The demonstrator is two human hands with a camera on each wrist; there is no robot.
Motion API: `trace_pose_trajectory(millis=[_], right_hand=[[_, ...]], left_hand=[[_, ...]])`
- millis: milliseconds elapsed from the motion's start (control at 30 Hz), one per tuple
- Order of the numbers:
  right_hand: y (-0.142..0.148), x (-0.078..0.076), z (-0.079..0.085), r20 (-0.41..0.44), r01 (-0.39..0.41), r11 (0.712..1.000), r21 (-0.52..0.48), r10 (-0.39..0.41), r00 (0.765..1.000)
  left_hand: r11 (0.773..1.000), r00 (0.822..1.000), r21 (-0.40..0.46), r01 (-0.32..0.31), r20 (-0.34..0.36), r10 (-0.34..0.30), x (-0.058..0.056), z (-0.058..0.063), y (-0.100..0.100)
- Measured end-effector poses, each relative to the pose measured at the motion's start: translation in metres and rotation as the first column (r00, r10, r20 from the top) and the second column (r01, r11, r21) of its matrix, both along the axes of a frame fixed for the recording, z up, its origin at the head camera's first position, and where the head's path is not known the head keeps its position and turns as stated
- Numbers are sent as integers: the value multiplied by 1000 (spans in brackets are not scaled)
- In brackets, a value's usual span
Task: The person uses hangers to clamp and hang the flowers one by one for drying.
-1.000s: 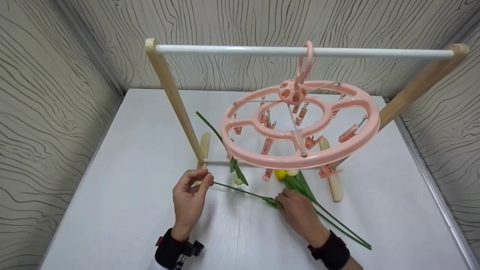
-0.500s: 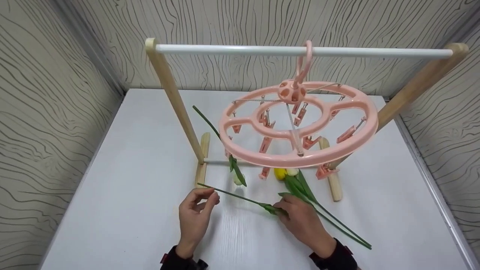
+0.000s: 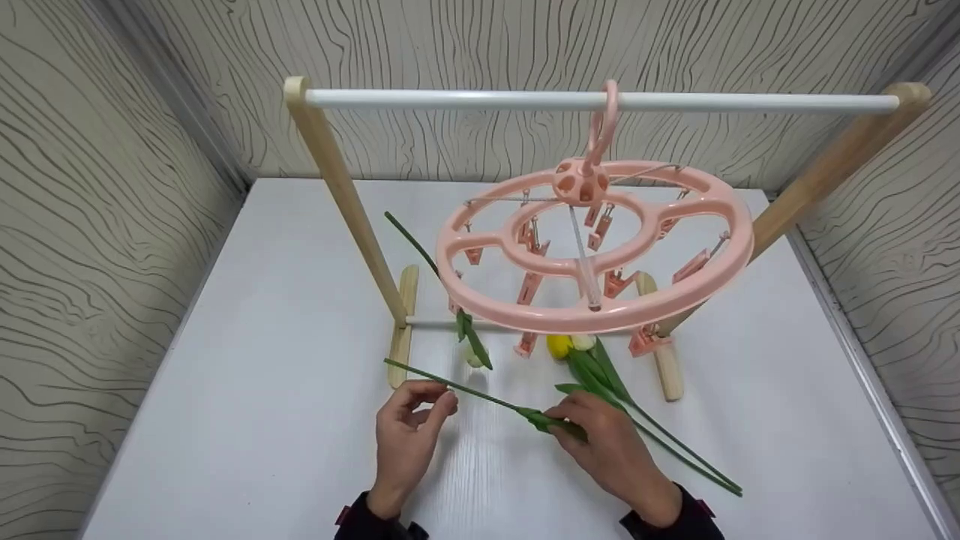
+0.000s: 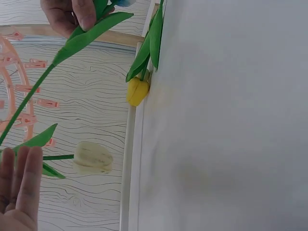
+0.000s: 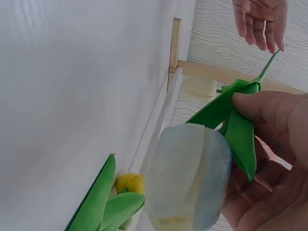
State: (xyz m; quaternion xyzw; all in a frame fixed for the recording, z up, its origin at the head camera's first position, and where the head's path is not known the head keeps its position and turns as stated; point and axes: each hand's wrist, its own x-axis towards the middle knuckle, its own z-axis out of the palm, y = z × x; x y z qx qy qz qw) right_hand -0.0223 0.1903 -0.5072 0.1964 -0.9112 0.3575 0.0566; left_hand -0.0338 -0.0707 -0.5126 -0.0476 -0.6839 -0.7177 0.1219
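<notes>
My right hand [image 3: 611, 442] pinches an artificial tulip by its stem and leaves, just below the bloom. In the right wrist view its pale white-blue bloom [image 5: 187, 178] hangs beyond the fingers. The green stem [image 3: 484, 395] slants up to the left, its bare end sticking out past my left hand [image 3: 411, 435]. That hand's fingertips are right at the stem, and its fingers look extended in the left wrist view. A white tulip [image 4: 94, 158] hangs bloom-down from a clip of the pink round clip hanger [image 3: 555, 322] above.
A yellow tulip [image 3: 559, 346] and a white tulip [image 3: 583, 342] lie on the white table [image 3: 247, 420], stems toward the front right. The hanger hooks over the white bar [image 3: 450, 99] of a wooden-legged rack. Several pink clips dangle from it. Patterned walls [image 3: 480, 45] enclose the table.
My left hand has slid right and nearer along the stem from its end, leaving that end free. The right hand has shifted slightly, keeping its pinch on the tulip. The hanger sways slightly left.
</notes>
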Motion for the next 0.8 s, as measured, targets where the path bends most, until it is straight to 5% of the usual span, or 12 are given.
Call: trace_pose_trajectory(millis=[100, 267, 633, 800], right_hand=[[-1, 1, 1, 0, -1, 999, -34, 1, 1000], [-3, 3, 2, 20, 5, 996, -87, -3, 1000], [-12, 5, -2, -30, 8, 975, -221, -16, 999], [-15, 6, -4, -43, 15, 965, -261, -27, 999]], left_hand=[[1000, 1000, -1, 16, -14, -16, -4, -9, 3], [999, 996, 3, 48, -70, -48, -6, -8, 7], [997, 980, 21, 75, -185, -70, -11, 2, 15], [998, 968, 15, 63, -243, -58, -13, 16, 17]])
